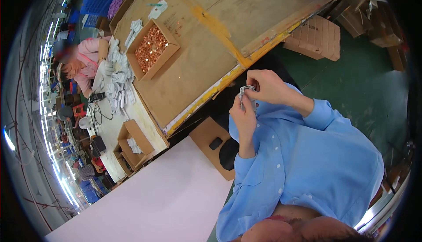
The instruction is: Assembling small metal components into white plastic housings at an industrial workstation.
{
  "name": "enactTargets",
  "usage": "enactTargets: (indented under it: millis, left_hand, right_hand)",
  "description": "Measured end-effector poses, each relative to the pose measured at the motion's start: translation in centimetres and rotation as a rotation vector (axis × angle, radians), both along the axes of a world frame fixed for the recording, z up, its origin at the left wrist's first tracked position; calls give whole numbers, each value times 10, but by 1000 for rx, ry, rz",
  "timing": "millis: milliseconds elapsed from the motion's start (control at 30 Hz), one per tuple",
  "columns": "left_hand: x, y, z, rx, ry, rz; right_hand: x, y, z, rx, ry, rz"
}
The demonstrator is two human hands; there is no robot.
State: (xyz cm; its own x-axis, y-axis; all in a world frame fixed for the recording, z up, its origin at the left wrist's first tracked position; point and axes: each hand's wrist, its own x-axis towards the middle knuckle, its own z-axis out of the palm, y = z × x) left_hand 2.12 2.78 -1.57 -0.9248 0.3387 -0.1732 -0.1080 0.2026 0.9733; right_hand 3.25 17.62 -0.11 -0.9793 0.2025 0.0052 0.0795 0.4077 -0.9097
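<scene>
As the left hand (244, 118) pinches a gray part (247, 87) beside the table (193, 72), the right hand (269, 87) pinches it, fingers nearly closed.

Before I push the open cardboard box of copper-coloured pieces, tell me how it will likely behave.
The box is probably heavy for its size, since shiny, metal-looking pieces cover its bottom. It seems unlikely to tip, standing low and broad on the table. Its open top might let pieces spill if it is jolted.
</scene>
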Motion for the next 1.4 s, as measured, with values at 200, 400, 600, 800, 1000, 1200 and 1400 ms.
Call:
enactTargets:
  millis: [200, 400, 600, 800, 1000, 1200, 1400]
  left_hand:
    - [-3, 0, -3, -18, -31, 8]
    - [-9, -1, -3, -1, -36, 2]
    - [-9, -5, -7, 35, -110, -29]
    - [-8, -6, -9, 48, -138, -24]
    - [-6, -5, -7, 31, -133, -75]
    - [-8, -3, -9, 12, -104, -61]
    - [-13, -3, -12, 29, -43, -17]
  right_hand:
    - [-5, 0, -7, 3, -27, 26]
    - [-6, 4, -7, -121, -16, 51]
    - [-8, 6, -5, -90, -24, 102]
    - [-9, 10, -4, -93, -73, 156]
    - [-9, 15, -6, -70, -104, 201]
    - [-11, 13, -12, -39, -90, 211]
    - [-20, 15, -8, 25, -96, 257]
